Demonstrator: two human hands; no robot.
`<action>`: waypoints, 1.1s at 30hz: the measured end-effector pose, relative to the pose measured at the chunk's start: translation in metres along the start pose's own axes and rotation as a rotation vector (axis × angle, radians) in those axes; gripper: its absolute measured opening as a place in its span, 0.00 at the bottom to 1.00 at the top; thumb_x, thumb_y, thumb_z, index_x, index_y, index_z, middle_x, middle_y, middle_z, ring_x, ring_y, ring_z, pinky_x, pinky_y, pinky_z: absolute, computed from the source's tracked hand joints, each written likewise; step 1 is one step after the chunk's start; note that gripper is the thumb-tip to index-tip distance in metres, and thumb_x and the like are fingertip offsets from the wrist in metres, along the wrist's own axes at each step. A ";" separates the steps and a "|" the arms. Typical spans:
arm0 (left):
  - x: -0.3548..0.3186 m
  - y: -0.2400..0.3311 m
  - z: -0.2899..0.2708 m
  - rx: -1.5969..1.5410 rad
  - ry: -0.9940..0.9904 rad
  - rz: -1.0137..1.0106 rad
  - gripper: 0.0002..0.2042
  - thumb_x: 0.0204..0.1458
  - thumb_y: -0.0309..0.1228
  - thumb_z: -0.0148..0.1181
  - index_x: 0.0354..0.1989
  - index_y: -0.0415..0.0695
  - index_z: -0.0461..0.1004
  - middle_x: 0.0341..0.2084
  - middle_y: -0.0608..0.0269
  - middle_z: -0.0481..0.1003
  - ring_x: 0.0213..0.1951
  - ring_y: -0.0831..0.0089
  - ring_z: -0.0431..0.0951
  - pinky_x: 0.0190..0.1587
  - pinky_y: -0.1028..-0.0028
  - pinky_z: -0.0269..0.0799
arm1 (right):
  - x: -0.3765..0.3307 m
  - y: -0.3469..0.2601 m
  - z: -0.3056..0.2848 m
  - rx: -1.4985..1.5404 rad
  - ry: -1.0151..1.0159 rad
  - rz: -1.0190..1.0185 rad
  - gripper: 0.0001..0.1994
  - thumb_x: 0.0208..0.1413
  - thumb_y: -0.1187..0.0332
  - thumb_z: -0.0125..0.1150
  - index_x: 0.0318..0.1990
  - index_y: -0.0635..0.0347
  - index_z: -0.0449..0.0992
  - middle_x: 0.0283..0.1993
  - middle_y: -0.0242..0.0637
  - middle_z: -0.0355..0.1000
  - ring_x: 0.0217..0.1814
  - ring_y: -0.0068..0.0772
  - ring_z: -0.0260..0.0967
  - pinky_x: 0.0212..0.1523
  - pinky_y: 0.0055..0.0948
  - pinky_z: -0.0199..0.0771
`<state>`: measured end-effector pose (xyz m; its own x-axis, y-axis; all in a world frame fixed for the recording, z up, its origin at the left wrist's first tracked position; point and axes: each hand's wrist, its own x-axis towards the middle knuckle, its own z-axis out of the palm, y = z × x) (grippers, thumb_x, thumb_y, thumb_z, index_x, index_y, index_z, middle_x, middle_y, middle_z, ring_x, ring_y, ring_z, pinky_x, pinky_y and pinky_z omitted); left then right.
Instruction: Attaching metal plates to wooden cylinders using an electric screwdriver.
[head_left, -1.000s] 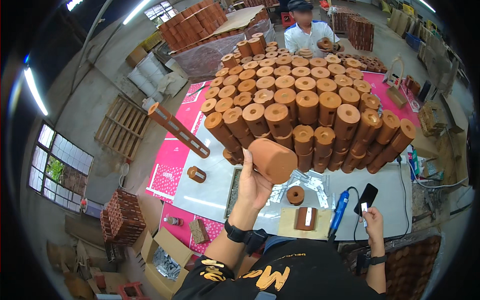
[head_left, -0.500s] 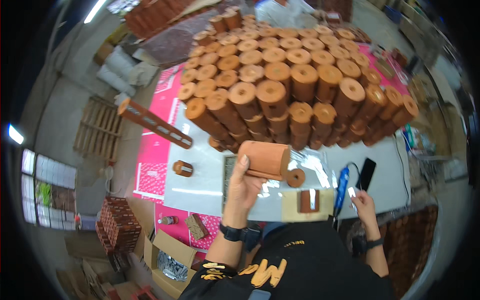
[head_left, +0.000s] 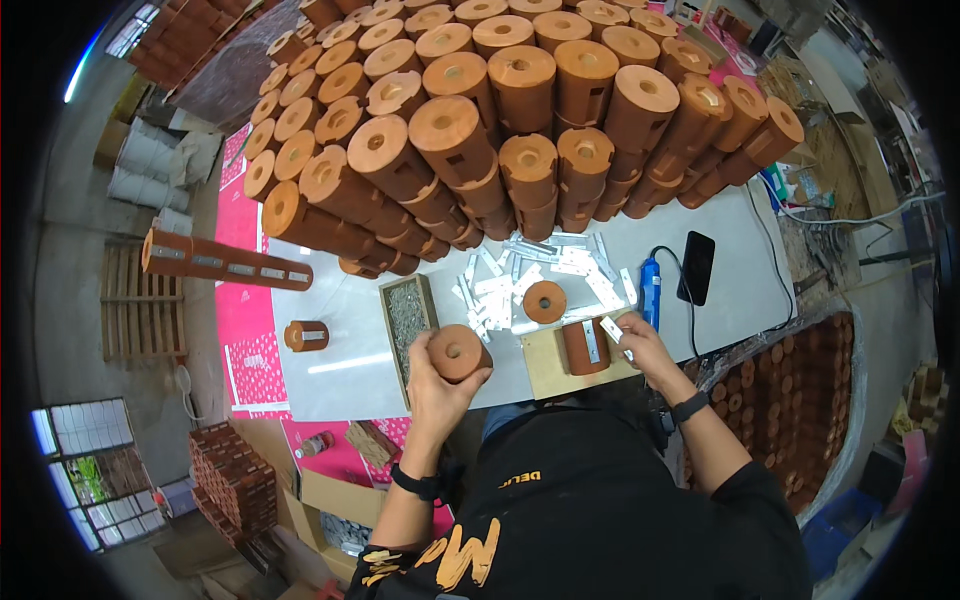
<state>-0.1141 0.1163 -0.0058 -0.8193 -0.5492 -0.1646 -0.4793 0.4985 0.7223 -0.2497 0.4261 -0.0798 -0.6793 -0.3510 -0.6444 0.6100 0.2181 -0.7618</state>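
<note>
Gripping on both sides: brown cylinder [head_left: 460,352] to the left, pale strip [head_left: 612,329] to the right

And look at the left hand [head_left: 437,400], clamped round the brown cylinder's curved side, thumb to the right, fingers to the left. The holed end faces up, probably because a side grip leaves that end uncovered! It's held up at the near side of the desk [head_left: 345,390], just beside a narrow tray [head_left: 391,325] of small grey bits.

Over to the right hand [head_left: 648,352]: fingertips together, pinched on the pale strip. A fingertip hold seems to suit something so thin, leaving its far end sticking out. Just left of it, a second brown block [head_left: 577,353] lies on its side on a yellowish board [head_left: 541,372], its own strip facing up; the board perhaps shields the desk. Whether the pinched strip touches that block, nobody can tell from here.

Beyond them, loose strips [head_left: 495,295] spread in a heap, presumably for an easy pick, with a ring-ended block [head_left: 545,301] at their near edge. A blue tool [head_left: 651,290] lies right of the heap, likely for reach, a black phone [head_left: 696,268] beside it. And what a wall of stacked cylinders [head_left: 520,85] at the far side, maybe massed there to leave the near side for handwork!
</note>
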 end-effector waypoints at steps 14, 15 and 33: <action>0.000 0.116 0.083 0.090 -0.656 0.977 0.53 0.33 0.36 0.85 0.69 0.38 0.58 0.52 0.45 0.72 0.53 0.49 0.77 0.52 0.59 0.77 | -0.112 -0.033 0.023 -0.466 0.335 -0.170 0.43 0.45 0.33 0.70 0.55 0.64 0.76 0.47 0.56 0.80 0.50 0.59 0.78 0.50 0.43 0.77; -0.002 0.130 0.092 0.109 -0.639 1.063 0.54 0.32 0.37 0.85 0.70 0.39 0.57 0.51 0.46 0.72 0.51 0.48 0.77 0.50 0.59 0.77 | -0.113 -0.028 0.013 -0.467 0.452 -0.201 0.41 0.46 0.34 0.70 0.55 0.63 0.76 0.45 0.56 0.80 0.48 0.57 0.79 0.49 0.42 0.78; -0.077 0.239 0.196 0.198 -0.411 0.969 0.49 0.40 0.37 0.81 0.71 0.41 0.59 0.60 0.38 0.65 0.61 0.41 0.66 0.63 0.52 0.64 | -0.113 0.028 -0.319 0.507 0.377 -0.211 0.10 0.65 0.62 0.61 0.32 0.54 0.72 0.19 0.19 0.59 0.16 0.12 0.55 0.13 0.21 0.48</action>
<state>-0.2271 0.4094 0.0473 -0.9036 0.3885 0.1807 0.4202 0.7212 0.5508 -0.2862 0.7620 -0.0490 -0.8454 0.0230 -0.5336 0.5018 -0.3081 -0.8083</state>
